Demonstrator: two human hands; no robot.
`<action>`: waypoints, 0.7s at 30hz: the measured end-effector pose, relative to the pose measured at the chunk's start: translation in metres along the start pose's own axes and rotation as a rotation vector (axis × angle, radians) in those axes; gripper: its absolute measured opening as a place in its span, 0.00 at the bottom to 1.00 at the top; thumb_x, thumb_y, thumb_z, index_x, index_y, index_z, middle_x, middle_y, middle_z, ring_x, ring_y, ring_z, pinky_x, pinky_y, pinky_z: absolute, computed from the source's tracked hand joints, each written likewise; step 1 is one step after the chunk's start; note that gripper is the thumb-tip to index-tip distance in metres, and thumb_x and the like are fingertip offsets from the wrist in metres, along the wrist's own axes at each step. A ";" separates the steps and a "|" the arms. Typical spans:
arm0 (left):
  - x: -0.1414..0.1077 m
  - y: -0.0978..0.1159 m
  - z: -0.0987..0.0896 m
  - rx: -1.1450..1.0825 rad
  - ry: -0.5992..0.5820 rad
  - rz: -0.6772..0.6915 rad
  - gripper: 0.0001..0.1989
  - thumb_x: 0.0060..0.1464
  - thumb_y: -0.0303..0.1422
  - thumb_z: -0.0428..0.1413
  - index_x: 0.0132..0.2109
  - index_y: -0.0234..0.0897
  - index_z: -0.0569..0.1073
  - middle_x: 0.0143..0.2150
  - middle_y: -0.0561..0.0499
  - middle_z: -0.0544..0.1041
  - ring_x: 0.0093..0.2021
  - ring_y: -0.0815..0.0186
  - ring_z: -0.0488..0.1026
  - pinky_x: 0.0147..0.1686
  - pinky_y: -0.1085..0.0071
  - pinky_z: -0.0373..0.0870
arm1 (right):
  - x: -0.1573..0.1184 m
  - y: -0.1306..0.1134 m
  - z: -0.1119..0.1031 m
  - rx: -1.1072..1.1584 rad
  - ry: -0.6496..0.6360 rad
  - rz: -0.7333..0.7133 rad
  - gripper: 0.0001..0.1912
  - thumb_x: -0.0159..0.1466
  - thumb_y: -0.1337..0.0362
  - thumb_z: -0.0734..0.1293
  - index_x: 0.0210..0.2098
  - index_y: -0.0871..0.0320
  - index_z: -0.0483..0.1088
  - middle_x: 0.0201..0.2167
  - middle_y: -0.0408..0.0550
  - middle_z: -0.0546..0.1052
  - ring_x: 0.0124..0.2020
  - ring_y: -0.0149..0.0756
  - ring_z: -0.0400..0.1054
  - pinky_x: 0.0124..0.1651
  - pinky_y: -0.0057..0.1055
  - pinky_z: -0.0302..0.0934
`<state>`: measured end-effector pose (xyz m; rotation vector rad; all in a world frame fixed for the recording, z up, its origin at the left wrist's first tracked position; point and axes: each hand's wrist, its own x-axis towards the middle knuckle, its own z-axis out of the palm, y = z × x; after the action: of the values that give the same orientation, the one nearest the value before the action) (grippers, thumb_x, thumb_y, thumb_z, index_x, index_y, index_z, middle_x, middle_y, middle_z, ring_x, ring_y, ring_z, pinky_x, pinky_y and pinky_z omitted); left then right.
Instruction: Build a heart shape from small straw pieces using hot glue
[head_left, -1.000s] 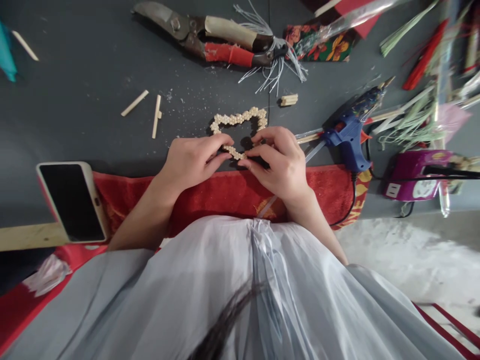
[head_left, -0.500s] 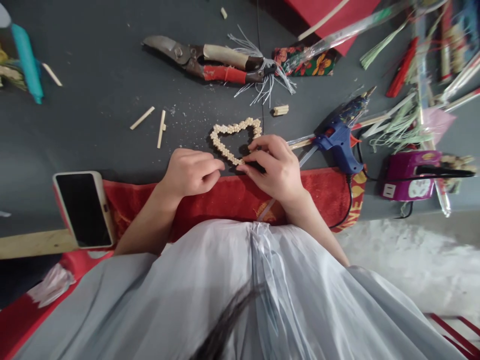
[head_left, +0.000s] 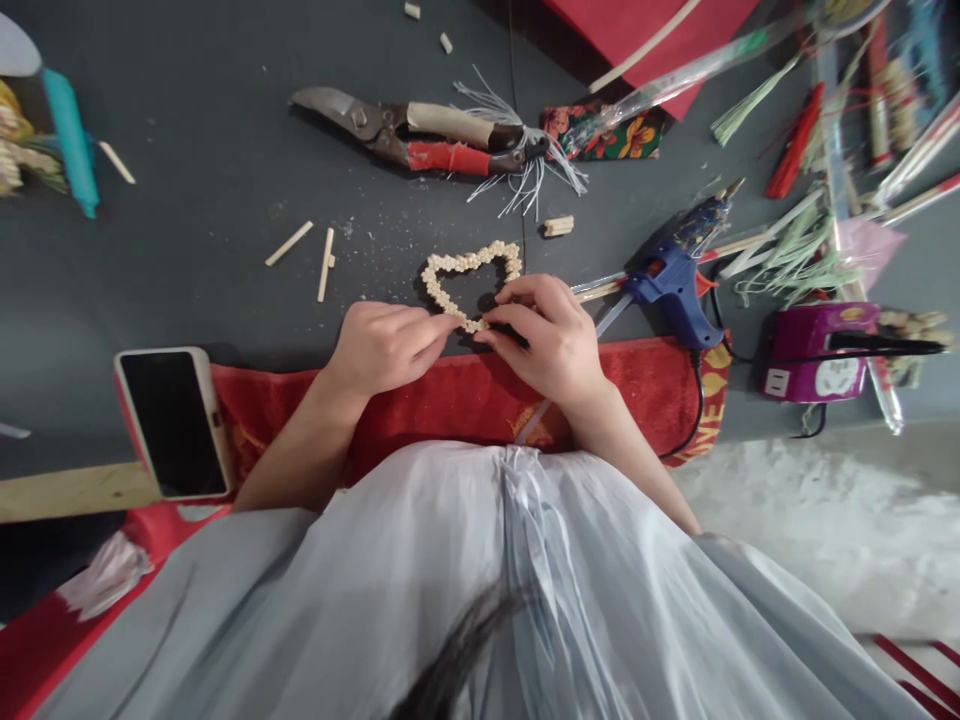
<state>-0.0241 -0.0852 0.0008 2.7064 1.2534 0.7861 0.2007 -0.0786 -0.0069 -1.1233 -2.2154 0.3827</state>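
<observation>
Working at a gray table point(head_left: 195, 290), over a red towel point(head_left: 420, 410), left of a blue glue gun point(head_left: 679, 285). Pinching, with left hand point(head_left: 386, 345) and right hand point(head_left: 551, 340), a heart-shaped outline point(head_left: 465, 263) of pale beadlike pieces, on or just above the table. Apparently adjusting its bottom point from 2 sides; probably calling for light, steady fingertip pressure.
</observation>
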 end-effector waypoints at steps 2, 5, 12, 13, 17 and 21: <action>0.000 0.000 0.001 0.004 -0.005 -0.007 0.11 0.63 0.30 0.54 0.39 0.39 0.82 0.22 0.57 0.77 0.21 0.73 0.71 0.25 0.74 0.60 | 0.000 0.000 0.000 -0.008 -0.006 0.003 0.08 0.67 0.59 0.68 0.35 0.55 0.76 0.39 0.49 0.77 0.39 0.37 0.71 0.43 0.35 0.67; -0.001 0.000 0.002 0.013 -0.015 -0.021 0.12 0.65 0.32 0.54 0.39 0.41 0.82 0.22 0.57 0.77 0.22 0.73 0.72 0.25 0.73 0.60 | 0.000 0.000 0.000 -0.004 -0.003 -0.015 0.07 0.67 0.60 0.68 0.35 0.56 0.76 0.39 0.50 0.77 0.39 0.37 0.70 0.42 0.35 0.67; 0.000 -0.001 0.002 0.006 -0.027 -0.013 0.12 0.65 0.31 0.54 0.40 0.41 0.83 0.21 0.57 0.75 0.21 0.73 0.71 0.25 0.73 0.59 | 0.001 -0.001 -0.001 -0.023 0.013 -0.013 0.05 0.67 0.64 0.67 0.37 0.55 0.76 0.39 0.49 0.77 0.39 0.37 0.71 0.42 0.36 0.68; 0.000 -0.001 0.002 0.004 -0.030 -0.015 0.12 0.65 0.31 0.54 0.40 0.41 0.83 0.21 0.57 0.75 0.21 0.73 0.71 0.25 0.73 0.60 | 0.001 -0.001 -0.001 -0.026 0.014 -0.009 0.05 0.67 0.64 0.67 0.37 0.55 0.76 0.39 0.49 0.77 0.39 0.37 0.71 0.42 0.36 0.68; -0.001 -0.001 0.003 -0.011 -0.012 -0.021 0.11 0.64 0.30 0.54 0.41 0.41 0.83 0.22 0.57 0.77 0.22 0.73 0.72 0.25 0.73 0.61 | 0.001 -0.002 -0.001 -0.022 0.017 0.001 0.04 0.67 0.64 0.68 0.36 0.56 0.75 0.39 0.49 0.77 0.40 0.37 0.71 0.42 0.36 0.68; -0.002 -0.001 0.004 -0.018 -0.008 -0.025 0.13 0.65 0.30 0.52 0.41 0.41 0.83 0.22 0.57 0.77 0.22 0.73 0.72 0.25 0.73 0.60 | 0.001 -0.002 -0.001 -0.028 0.021 -0.009 0.04 0.67 0.65 0.68 0.36 0.56 0.75 0.39 0.49 0.77 0.39 0.36 0.71 0.42 0.35 0.67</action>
<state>-0.0240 -0.0854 -0.0039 2.6723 1.2692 0.7788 0.1992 -0.0788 -0.0045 -1.1270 -2.2130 0.3365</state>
